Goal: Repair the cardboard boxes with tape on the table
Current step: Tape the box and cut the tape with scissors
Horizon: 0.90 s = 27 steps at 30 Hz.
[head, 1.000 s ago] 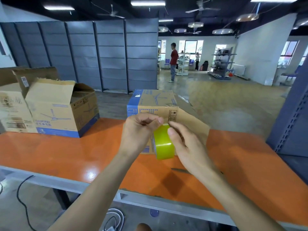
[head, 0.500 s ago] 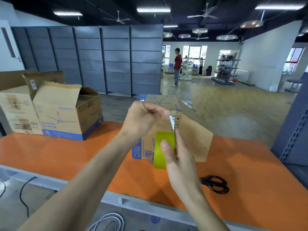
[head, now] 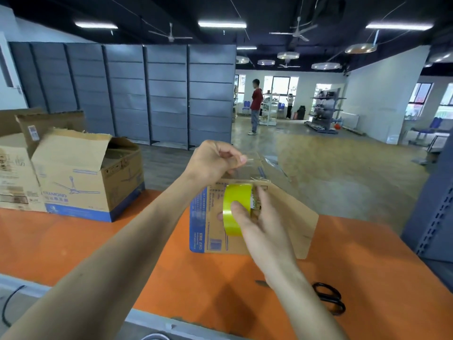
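Fingers point(head: 263, 200) of my right hand point(head: 262, 231) curl round the yellow tape roll point(head: 235, 197), held in front of the cardboard box point(head: 291, 217) on the orange table point(head: 73, 241). Above, my left hand point(head: 213, 163) pinches the clear strip point(head: 255, 168) running up from the roll. Farther left stands an open box point(head: 85, 177).

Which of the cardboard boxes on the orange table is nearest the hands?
The middle box, just behind the tape roll. The open-flapped box and the brown box beside it stand at the table's left end.
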Available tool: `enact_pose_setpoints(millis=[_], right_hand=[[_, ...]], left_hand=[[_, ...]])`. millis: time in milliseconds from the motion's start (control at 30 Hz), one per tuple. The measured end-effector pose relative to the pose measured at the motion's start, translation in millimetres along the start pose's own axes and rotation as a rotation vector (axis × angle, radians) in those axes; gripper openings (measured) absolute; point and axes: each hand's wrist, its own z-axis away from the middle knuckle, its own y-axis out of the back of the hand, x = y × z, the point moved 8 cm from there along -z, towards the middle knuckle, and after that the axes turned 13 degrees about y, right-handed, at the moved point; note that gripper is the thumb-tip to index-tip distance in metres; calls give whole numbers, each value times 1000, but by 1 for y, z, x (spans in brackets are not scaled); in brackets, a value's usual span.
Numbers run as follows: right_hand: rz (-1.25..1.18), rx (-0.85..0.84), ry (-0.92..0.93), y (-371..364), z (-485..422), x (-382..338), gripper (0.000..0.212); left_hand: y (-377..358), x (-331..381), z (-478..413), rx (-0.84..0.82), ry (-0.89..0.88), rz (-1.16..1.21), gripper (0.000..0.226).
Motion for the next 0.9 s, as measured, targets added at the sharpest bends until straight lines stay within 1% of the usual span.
enact_pose_setpoints(millis=[100, 167, 233, 300, 400, 467, 567, 767, 900], right_hand=[[19, -13, 23, -1, 9, 8, 71], [28, 14, 20, -2, 10, 13, 72], [50, 48, 18, -1, 9, 11, 76], [83, 74, 29, 0, 4, 7, 74], [156, 104, 57, 4, -1, -5, 65], [173, 130, 44, 6, 3, -7, 60], [182, 125, 33, 5, 9, -6, 59], [162, 124, 32, 8, 6, -9, 59], [162, 106, 28, 6, 7, -6, 60]], left_hand=[[-1, -4, -5, -58, -13, -34, 11], [-2, -7, -6, -72, -18, -60, 9], [0, -8, -11, -61, -9, -63, 12], [0, -7, -17, -57, -1, -72, 14], [0, -5, -21, -22, 0, -52, 15], [2, -4, -22, 1, 4, -48, 13], [0, -8, -23, -23, 16, -73, 12], [0, -8, -25, 9, 8, -142, 6], [-3, -9, -24, 39, 14, -253, 9]])
